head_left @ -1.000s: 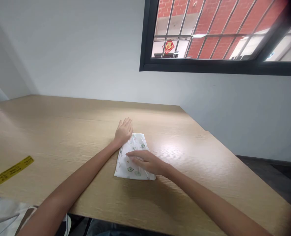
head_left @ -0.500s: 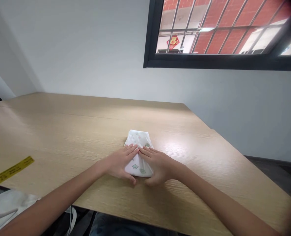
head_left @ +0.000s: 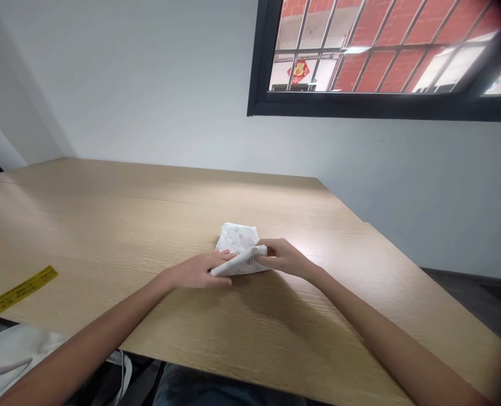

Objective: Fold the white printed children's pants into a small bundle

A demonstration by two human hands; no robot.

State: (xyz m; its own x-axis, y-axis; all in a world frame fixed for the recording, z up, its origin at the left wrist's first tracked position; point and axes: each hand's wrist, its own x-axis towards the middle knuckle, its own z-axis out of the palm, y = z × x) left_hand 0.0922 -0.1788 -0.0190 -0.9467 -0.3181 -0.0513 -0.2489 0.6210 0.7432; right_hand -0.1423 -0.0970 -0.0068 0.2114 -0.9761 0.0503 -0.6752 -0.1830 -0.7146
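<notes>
A white cloth [head_left: 238,234] with small coloured prints lies folded on the table, its near part lifted and turned back into a flap [head_left: 242,263]. At the flap's right end, my right hand [head_left: 282,256] pinches the raised edge between thumb and fingers. My left hand [head_left: 202,269] is at the left end, its fingers over the cloth and its thumb stretched out in front, so that the flap's edge lies between them. How firmly the left hand grips is hard to make out. Fingertips of both hands are partly hidden by the fabric.
A wood-coloured table [head_left: 127,220] spreads under the cloth to the wall. Yellow tape [head_left: 20,293] with dark print sticks to it at the left. Below the near left edge hangs a white bag [head_left: 13,361] with red marking. A dark-framed window [head_left: 360,104] is up right.
Both hands lay flat on the cloth before. Now its near part is raised and folded away from me, my right hand has closed on its edge, and my left hand has shifted slightly away from me.
</notes>
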